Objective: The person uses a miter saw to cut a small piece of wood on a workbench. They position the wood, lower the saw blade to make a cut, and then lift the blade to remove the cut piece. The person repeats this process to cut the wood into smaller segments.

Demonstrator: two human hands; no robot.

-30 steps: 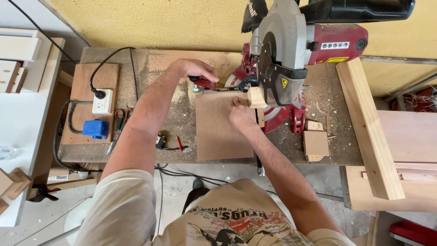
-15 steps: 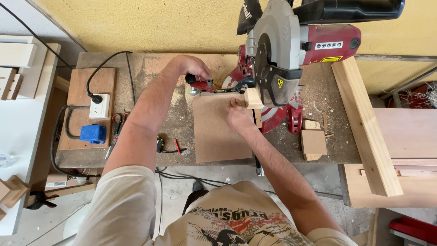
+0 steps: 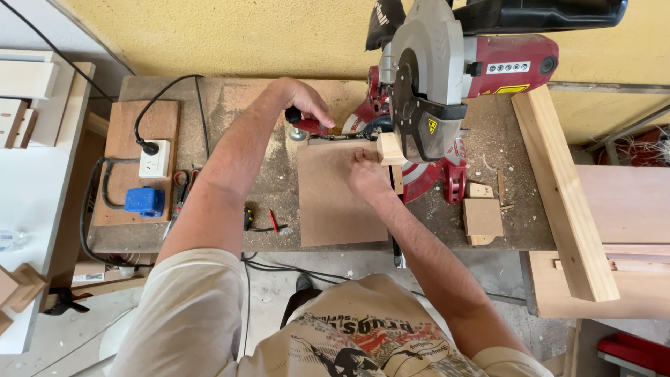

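Observation:
A brown hardboard sheet (image 3: 336, 199) lies flat on the dusty workbench (image 3: 272, 119), its far edge against the red mitre saw (image 3: 447, 77). My left hand (image 3: 301, 103) is closed around the saw's red clamp knob (image 3: 307, 126) at the sheet's far left corner. My right hand (image 3: 366, 173) presses down on the sheet beside the blade guard, next to a small pale wood block (image 3: 389, 149). The saw head is raised above the sheet.
A socket board (image 3: 143, 157) with a blue plug and black cables sits at the bench's left. A red pencil (image 3: 273, 221) and pliers (image 3: 180, 192) lie near it. Small offcuts (image 3: 483, 215) rest right of the saw. A long timber plank (image 3: 562, 188) runs along the right.
The view has shifted slightly. My left hand stays on the clamp knob and my right hand stays on the sheet, with little movement.

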